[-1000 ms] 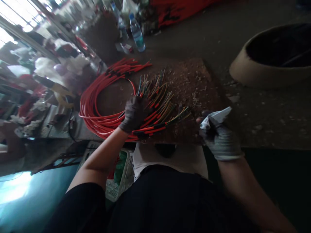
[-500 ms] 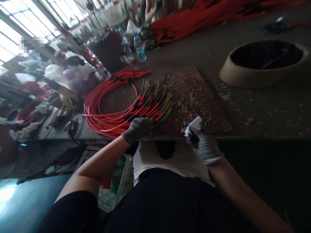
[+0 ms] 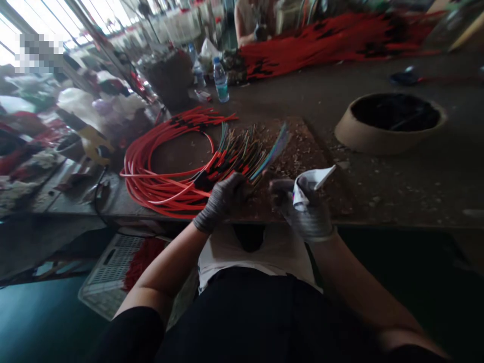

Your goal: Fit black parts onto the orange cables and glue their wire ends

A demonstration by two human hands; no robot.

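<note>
**Where everything sits on the bench**

Cable coil (image 3: 162,166) lies on the table (image 3: 397,191), left of the wire ends (image 3: 245,151), which fan out just in front of both hands. Round tub (image 3: 389,123) sits well off to the right. Water bottle (image 3: 221,80) stands behind the coil, cable pile (image 3: 333,43) further back. Basket (image 3: 113,272) is under the table's left edge.

Left hand (image 3: 223,199) curled shut; right hand (image 3: 304,206) clenched.

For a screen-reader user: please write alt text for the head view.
A person's gloved left hand grips a fanned bundle of coloured wire ends from a coil of red cables on a littered workbench; the gloved right hand holds a white paper scrap.
</note>
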